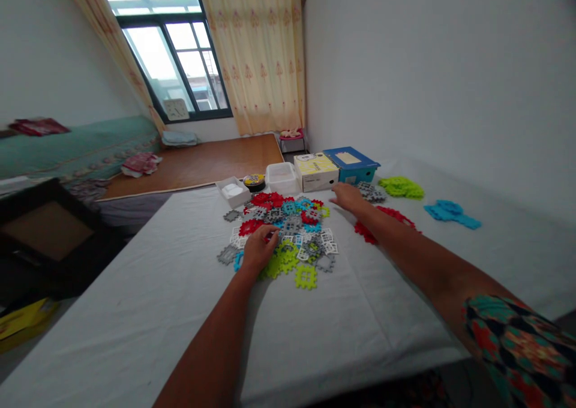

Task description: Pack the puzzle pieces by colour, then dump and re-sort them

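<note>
My left hand [260, 247] rests over the near left part of a mixed pile of flat, toothed plastic pieces, its thumb and fingertips drawn together; what they hold is too small to make out. Red pieces [265, 200], grey pieces [291, 225], white pieces [328, 240] and green pieces [306, 276] lie in that pile. Beyond its right edge my right hand [345, 195] reaches out with fingers apart, holding nothing visible. Just right of that hand sits a separate grey group [371, 192]. A red group [365, 233] lies partly behind my right forearm.
Farther right are a green group [401, 187] and a blue group [452, 213]. Behind the pile stand a white box [233, 193], a round black-and-yellow tin [254, 183], a clear tub [281, 177], a yellow-white box [316, 172] and a blue box [355, 165].
</note>
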`<control>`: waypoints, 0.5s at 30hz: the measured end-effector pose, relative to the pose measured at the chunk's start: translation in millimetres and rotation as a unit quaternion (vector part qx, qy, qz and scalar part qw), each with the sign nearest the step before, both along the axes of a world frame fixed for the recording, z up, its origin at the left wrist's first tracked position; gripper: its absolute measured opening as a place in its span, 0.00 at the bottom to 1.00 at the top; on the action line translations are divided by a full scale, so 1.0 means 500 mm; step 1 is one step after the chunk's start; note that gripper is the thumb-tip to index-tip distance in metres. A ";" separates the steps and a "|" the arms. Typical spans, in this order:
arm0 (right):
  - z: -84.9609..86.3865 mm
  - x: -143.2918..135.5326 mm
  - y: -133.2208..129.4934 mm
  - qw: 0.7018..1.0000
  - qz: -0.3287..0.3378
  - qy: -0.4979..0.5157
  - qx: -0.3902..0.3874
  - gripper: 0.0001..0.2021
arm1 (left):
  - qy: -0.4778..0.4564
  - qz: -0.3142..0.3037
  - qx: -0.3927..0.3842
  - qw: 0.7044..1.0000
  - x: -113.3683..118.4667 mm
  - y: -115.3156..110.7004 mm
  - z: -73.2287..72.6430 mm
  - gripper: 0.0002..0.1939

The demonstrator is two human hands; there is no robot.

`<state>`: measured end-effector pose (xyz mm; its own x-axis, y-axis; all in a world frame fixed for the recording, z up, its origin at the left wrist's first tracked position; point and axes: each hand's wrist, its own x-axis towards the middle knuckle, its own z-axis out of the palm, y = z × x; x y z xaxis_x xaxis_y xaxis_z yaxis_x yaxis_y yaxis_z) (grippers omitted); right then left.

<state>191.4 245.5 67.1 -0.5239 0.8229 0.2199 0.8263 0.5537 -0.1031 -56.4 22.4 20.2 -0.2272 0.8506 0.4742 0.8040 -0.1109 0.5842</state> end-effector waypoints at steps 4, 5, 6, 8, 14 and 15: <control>-0.022 -0.100 -0.079 0.969 0.241 0.034 -0.037 0.14 | 0.005 0.005 0.000 1.000 -0.001 0.000 -0.002 0.10; -0.028 -0.119 -0.099 0.955 0.291 0.032 -0.041 0.16 | 0.004 0.004 0.001 1.000 -0.002 0.000 -0.003 0.09; -0.033 -0.133 -0.117 0.944 0.327 0.025 -0.039 0.19 | 0.002 0.001 0.003 1.000 -0.003 0.000 -0.004 0.09; -0.038 -0.150 -0.143 0.933 0.359 -0.004 -0.032 0.26 | -0.004 -0.001 0.011 1.000 -0.004 -0.001 -0.005 0.09; -0.020 -0.157 -0.168 0.924 0.376 -0.067 -0.023 0.27 | 0.002 -0.004 0.005 1.000 0.000 -0.002 0.002 0.09; -0.015 -0.158 -0.171 0.922 0.380 -0.072 -0.017 0.27 | 0.005 -0.002 0.002 1.000 0.001 -0.002 0.003 0.09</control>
<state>112.1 160.1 59.4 -0.9737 0.2118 0.0842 0.2082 0.9768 -0.0503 -56.1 21.6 21.6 -0.2186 0.8500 0.4792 0.8091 -0.1165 0.5759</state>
